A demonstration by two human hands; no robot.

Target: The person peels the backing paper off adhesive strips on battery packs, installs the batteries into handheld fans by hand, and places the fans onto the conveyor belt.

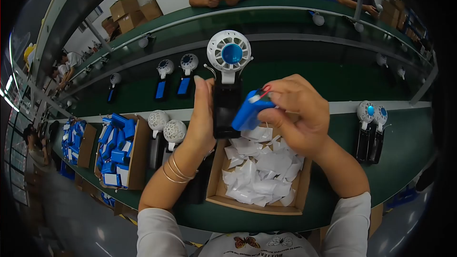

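Observation:
Upright in front of me is a handheld fan point(225, 100) with a white round head, a blue centre and a black handle section. My left hand point(202, 116) grips it along the left side of that black part. Between the thumb and fingers of my right hand point(302, 114) is a blue battery pack point(246, 115), held tilted. Its red and black wires and small white connector stick up at the top, by the fingers. The pack overlaps the right edge of the black handle in this view. Below lie white film-like pieces point(259, 178) in a shallow cardboard box point(254, 209).
Left, a cardboard box point(138, 154) holds blue battery packs point(114, 147); another such box point(86, 146) is beyond. White-headed fans point(174, 132) lie by my left forearm, two more point(370, 131) at right. Fans with blue packs point(184, 85) sit on the green conveyor point(295, 78). People work opposite.

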